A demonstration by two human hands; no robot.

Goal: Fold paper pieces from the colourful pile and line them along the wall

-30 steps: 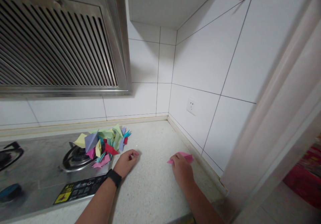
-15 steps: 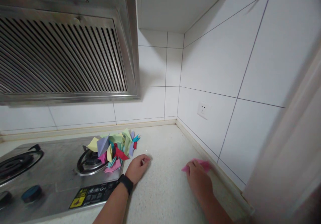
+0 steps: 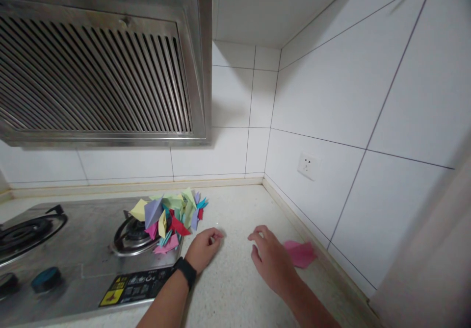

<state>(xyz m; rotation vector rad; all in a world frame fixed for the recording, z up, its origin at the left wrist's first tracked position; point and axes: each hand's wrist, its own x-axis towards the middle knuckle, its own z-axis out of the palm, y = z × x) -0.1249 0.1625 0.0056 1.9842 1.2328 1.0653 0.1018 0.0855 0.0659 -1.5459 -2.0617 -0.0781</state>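
My left hand (image 3: 204, 251), with a black band on its wrist, rests on the pale countertop (image 3: 231, 289) with its fingers curled in and no object visible in them. To its upper left lies a heap of folded coloured papers (image 3: 176, 215) in yellow, green, purple, red, pink and blue. Across from it, my right hand (image 3: 273, 258) is open, thumb and fingers apart and pointing left, holding nothing. Just right of that hand a pink paper (image 3: 302, 254) lies on the counter, its left edge partly hidden behind the hand.
A steel gas stove (image 3: 91, 249) with two burners and dark knobs (image 3: 46, 280) fills the left side; the paper heap overlaps its right burner (image 3: 134, 237). Overhead hangs a range hood (image 3: 99, 73). White tiles and a wall socket (image 3: 307, 166) stand at the right.
My right hand has let go of the pink paper and moved left, its fingers spreading. The pink paper stays by the wall. My left hand has barely moved; the view has shifted slightly.
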